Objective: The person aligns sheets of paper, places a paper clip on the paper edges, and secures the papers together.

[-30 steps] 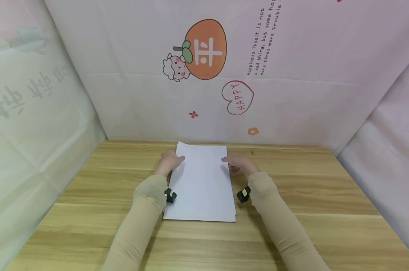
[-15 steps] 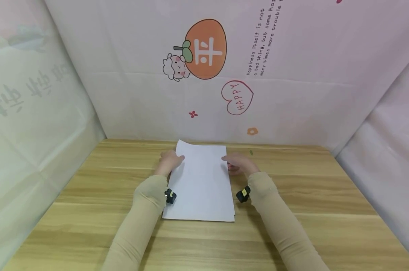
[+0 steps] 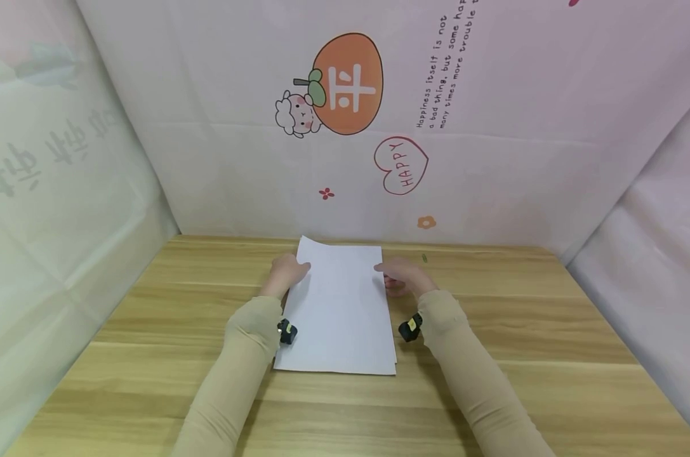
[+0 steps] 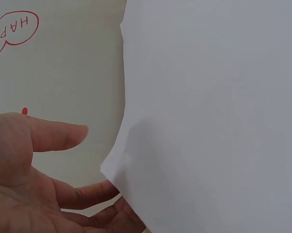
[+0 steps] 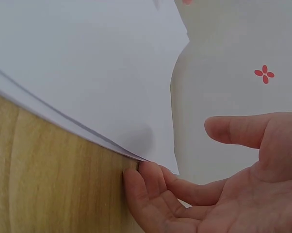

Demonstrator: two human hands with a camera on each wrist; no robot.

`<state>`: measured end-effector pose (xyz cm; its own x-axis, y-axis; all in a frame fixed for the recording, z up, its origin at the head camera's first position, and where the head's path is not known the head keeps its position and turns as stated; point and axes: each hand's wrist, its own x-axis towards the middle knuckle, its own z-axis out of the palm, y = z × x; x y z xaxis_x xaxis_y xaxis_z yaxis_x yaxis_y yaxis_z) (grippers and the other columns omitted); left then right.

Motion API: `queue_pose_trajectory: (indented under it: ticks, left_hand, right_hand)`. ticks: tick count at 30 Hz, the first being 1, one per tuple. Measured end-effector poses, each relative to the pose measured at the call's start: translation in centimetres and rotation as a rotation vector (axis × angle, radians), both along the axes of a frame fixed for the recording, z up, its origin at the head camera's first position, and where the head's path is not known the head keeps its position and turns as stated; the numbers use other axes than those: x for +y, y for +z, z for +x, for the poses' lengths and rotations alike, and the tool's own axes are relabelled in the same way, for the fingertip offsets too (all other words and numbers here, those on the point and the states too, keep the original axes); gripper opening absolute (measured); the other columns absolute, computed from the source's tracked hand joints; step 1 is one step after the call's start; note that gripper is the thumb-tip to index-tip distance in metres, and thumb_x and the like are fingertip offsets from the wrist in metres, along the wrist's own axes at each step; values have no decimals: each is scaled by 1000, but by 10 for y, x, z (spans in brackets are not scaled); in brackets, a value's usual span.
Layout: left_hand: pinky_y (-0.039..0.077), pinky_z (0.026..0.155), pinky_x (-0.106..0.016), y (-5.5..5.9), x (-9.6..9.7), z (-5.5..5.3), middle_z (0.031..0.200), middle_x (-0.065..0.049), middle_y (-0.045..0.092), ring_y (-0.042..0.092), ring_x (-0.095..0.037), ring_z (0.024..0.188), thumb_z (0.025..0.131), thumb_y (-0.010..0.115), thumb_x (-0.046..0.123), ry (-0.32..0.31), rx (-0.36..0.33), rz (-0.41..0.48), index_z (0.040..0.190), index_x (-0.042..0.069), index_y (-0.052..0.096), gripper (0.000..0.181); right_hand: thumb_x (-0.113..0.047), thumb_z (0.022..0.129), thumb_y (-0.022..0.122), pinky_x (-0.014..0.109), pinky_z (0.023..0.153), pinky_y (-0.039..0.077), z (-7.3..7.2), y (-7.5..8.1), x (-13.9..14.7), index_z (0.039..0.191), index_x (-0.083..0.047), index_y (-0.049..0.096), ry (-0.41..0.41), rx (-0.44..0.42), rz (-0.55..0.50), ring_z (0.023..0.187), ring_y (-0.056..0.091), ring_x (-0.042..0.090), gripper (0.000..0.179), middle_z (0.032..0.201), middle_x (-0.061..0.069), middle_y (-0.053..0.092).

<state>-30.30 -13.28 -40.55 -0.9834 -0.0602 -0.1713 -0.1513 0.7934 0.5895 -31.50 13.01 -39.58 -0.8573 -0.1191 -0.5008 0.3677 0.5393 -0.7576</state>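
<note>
A pale printed backdrop fills the upper frame above a wood-grain table spanning the lower half. White paper sheets, slightly out of line, occupy the center, their upper left corner curling upward. At the sheets' left edge, a left hand spreads wide, thumb off the paper, fingertips hidden behind it; at center right, a right hand touches the opposite edge with bent fingertips, thumb likewise free, pinching nothing. A small green object lies right of center, near the table's back edge.
</note>
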Motion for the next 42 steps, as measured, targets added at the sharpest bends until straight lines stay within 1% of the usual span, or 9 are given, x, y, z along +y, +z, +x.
queue_pose_trajectory:
  ticks: [3,9,15,21,27,34,36,38,42]
  left_hand:
    - [42,99,-48,-1,-1,0,127,-31,52,51,-41,117,95,48,31,-4,2,12,126,-16,48,55]
    - [39,103,-48,-2,-4,-1,133,-31,48,47,-42,123,95,48,31,-12,-3,50,129,-16,45,58]
    - [42,101,-47,-5,-8,-3,132,-30,49,50,-40,120,95,47,32,-19,-22,60,131,-14,43,59]
    - [44,97,-47,-4,-11,-3,127,-29,52,53,-37,113,96,46,32,-28,-36,58,129,-15,44,58]
    - [47,92,-45,-3,-11,-2,118,-26,56,53,-32,101,96,46,32,-20,-35,68,125,-14,48,55]
    - [46,93,-46,-3,-12,0,123,-27,54,54,-34,108,96,46,32,-6,-44,88,129,-13,46,56]
    - [49,88,-43,-3,-12,-1,120,-26,55,55,-33,103,96,47,32,-1,-50,97,128,-13,47,55]
    - [52,78,-38,-4,-13,-2,111,-23,56,57,-29,92,95,48,32,7,-54,110,125,-11,49,52]
    - [50,57,-28,-6,-13,-4,89,-12,50,52,-19,69,94,50,31,15,-72,167,117,-7,52,45]
  right_hand:
    - [-30,96,51,35,81,52,-1,-1,1,96,-4,48,5,4,8,70,49,13,26,79,3,48]
    - [-31,96,51,34,78,53,-2,-4,3,107,-3,49,2,9,4,78,50,14,30,90,4,46]
    - [-31,95,52,33,78,53,-3,-3,2,107,-3,49,-14,-9,-20,75,50,13,30,89,4,47]
    - [-30,95,52,36,84,53,-3,-2,2,116,0,48,-16,-13,-23,87,52,19,37,100,9,46]
    - [-28,95,53,38,85,53,-2,-1,0,117,3,47,-40,-19,-37,92,51,23,38,103,12,46]
    - [-27,95,54,38,84,54,-2,0,-1,116,3,47,-61,-37,-39,91,52,23,38,101,12,47]
    - [-27,94,54,39,84,54,-2,0,-1,116,2,47,-52,-32,-42,91,51,22,37,101,11,45]
    - [-28,94,55,40,86,53,-2,0,0,117,2,47,-41,-27,-40,93,51,23,38,103,11,45]
    - [-32,94,52,44,89,51,-2,-1,1,126,5,47,39,-1,-9,105,56,32,49,116,21,51]
